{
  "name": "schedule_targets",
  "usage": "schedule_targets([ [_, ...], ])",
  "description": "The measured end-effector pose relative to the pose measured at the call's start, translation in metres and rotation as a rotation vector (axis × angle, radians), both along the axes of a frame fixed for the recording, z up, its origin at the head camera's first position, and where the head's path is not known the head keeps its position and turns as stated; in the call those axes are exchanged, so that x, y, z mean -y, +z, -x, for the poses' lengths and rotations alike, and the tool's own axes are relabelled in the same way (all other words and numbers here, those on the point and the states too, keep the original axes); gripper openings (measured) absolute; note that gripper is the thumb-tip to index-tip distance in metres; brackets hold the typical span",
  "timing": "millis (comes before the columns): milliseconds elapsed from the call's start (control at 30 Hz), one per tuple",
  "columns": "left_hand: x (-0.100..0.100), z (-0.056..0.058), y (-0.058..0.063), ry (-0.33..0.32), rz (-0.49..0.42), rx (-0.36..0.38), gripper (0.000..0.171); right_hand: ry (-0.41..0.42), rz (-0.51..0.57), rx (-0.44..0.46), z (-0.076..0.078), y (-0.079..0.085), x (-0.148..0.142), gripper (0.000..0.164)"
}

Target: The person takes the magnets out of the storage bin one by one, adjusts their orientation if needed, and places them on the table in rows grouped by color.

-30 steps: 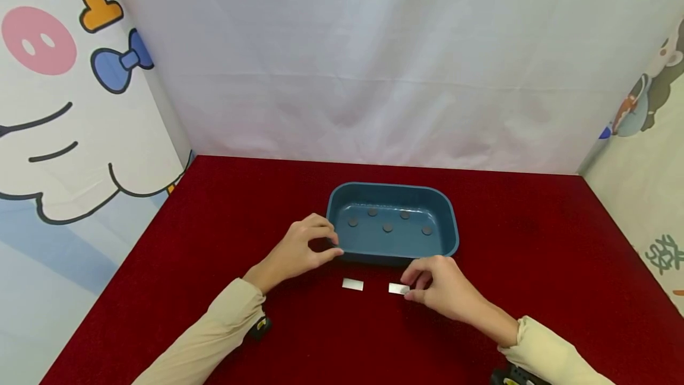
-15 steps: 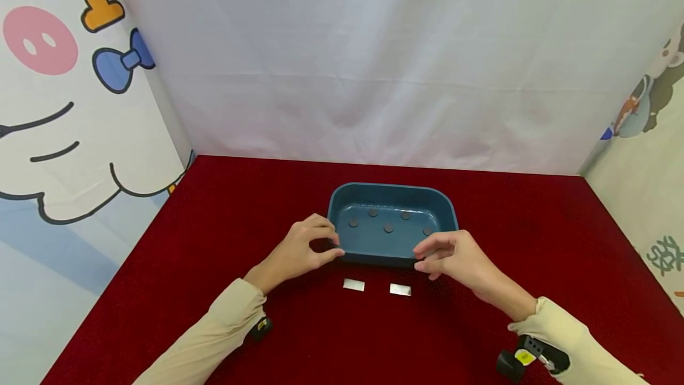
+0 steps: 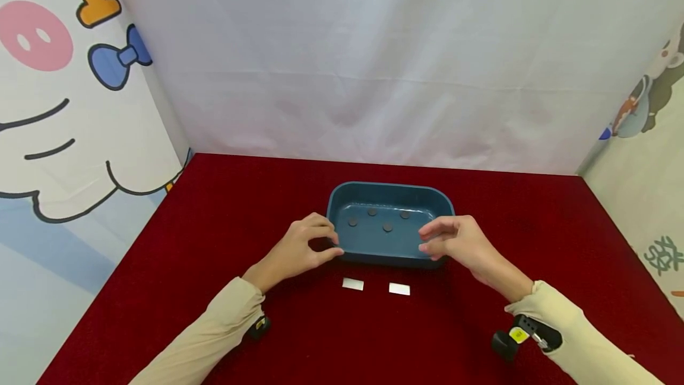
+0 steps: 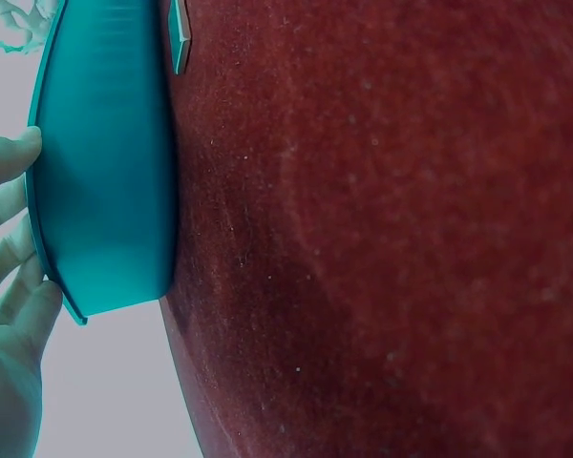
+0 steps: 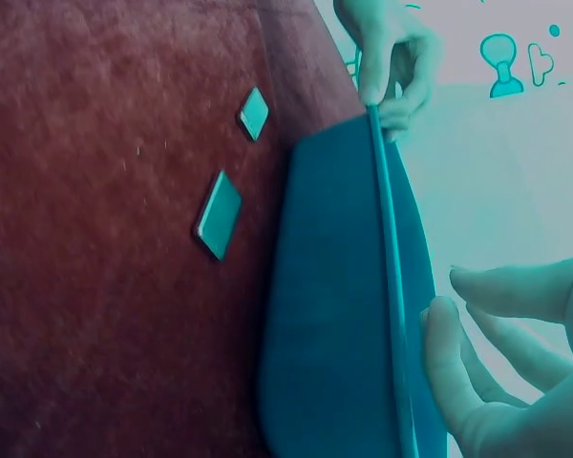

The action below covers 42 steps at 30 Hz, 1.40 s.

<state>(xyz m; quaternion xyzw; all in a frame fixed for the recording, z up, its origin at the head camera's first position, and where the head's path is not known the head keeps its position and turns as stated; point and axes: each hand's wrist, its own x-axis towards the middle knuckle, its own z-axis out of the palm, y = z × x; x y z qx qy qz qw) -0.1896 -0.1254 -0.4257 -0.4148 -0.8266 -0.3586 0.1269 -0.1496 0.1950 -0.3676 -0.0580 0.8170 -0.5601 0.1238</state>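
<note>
My left hand (image 3: pixel 301 248) grips the front left corner of a blue rectangular basin (image 3: pixel 390 195), thumb on the near side of the rim and fingers on the other side. Seen from the left wrist, those fingers (image 4: pixel 5 172) lie along the basin's edge. My right hand (image 3: pixel 462 243) hovers over the basin's right front corner with thumb and fingertips apart; in the right wrist view nothing shows between them. Several small dark round discs (image 3: pixel 387 227) lie spread on the basin's floor, with part of that floor hidden behind the right hand.
In front of the basin, two small flat silvery rectangles lie side by side on the red cloth: the left rectangle (image 3: pixel 352 284) and the right rectangle (image 3: pixel 399 289). A white curtain (image 3: pixel 385 76) hangs behind, with cartoon-printed sheets at both sides.
My right hand has left the right rectangle and moved up and away to the basin's right front corner, now covering the rightmost disc. The left hand stays on the rim.
</note>
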Motion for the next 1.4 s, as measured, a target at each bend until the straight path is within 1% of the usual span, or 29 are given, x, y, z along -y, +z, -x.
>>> schedule_targets([
  [200,0.0,0.0,0.002,0.004,-0.002,0.004,0.013,-0.049,-0.065,-0.007,0.009,0.001,-0.001,0.028],
  [367,0.001,0.001,0.001,0.006,0.008,0.015,0.013,-0.056,-0.142,-0.027,0.017,-0.001,0.001,0.029],
  [533,0.0,0.001,-0.001,-0.002,-0.001,0.011,0.013,-0.068,-0.233,-0.06,0.026,-0.005,0.001,0.028],
  [700,0.0,0.001,0.001,0.001,0.009,0.011,0.012,-0.069,-0.316,-0.085,0.036,-0.009,0.003,0.027],
  [800,0.001,0.001,0.001,-0.001,0.018,0.017,0.013,-0.071,-0.384,-0.111,0.041,-0.011,0.005,0.027],
  [967,0.002,0.001,0.001,0.002,0.019,0.018,0.013,-0.073,-0.505,-0.156,0.05,-0.014,0.012,0.023],
  [1133,0.002,0.001,0.0,0.005,0.013,0.02,0.013,-0.088,-0.607,-0.15,0.058,-0.018,0.019,0.021],
  [1233,0.001,0.001,-0.001,0.004,0.012,0.022,0.013,-0.093,-0.665,-0.154,0.061,-0.021,0.021,0.008],
  [1267,0.001,0.002,-0.002,0.004,0.011,0.021,0.013,-0.093,-0.681,-0.158,0.062,-0.022,0.022,0.007],
  [1367,0.001,0.002,-0.002,0.01,0.014,0.025,0.013,-0.086,-0.736,-0.164,0.066,-0.025,0.024,0.021],
  [1400,0.001,0.002,-0.002,0.012,0.015,0.028,0.013,-0.078,-0.756,-0.166,0.067,-0.026,0.025,0.022],
])
